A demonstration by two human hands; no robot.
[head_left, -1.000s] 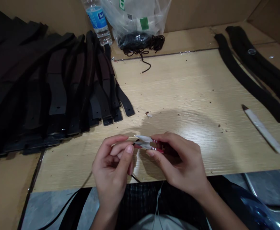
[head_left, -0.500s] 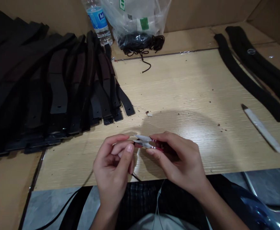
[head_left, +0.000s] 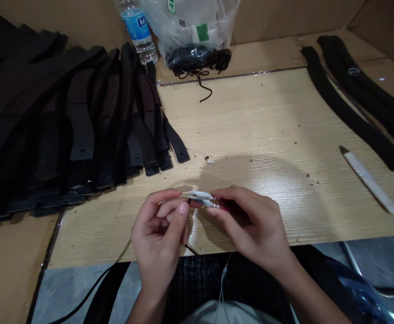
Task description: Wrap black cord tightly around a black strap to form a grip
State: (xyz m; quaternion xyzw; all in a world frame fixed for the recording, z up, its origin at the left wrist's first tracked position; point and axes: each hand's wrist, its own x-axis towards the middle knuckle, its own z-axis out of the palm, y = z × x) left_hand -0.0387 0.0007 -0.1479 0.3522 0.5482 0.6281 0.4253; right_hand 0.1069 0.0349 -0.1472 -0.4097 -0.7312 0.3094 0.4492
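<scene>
My right hand [head_left: 254,220] is closed around a pair of thread snips [head_left: 202,195] with pale blades and reddish grips between thumb and fingers. The blades point left, toward the fingertips of my left hand [head_left: 161,227]. That hand pinches a thin black cord [head_left: 190,249], whose end shows as a small dark bit by the blades. Below the hand, a length of cord runs down past the table edge. Both hands are just above the front of the table [head_left: 244,121].
Many dark straps [head_left: 82,112] are heaped at left. Two dark strips [head_left: 352,108] and a white-wrapped blade [head_left: 369,180] lie at right. At the back stand a water bottle [head_left: 138,29] and a clear plastic bag [head_left: 213,22], with a bundle of black cord [head_left: 197,58].
The snips' blades have drawn closer together near the cord's end. Both hands stay in almost the same place.
</scene>
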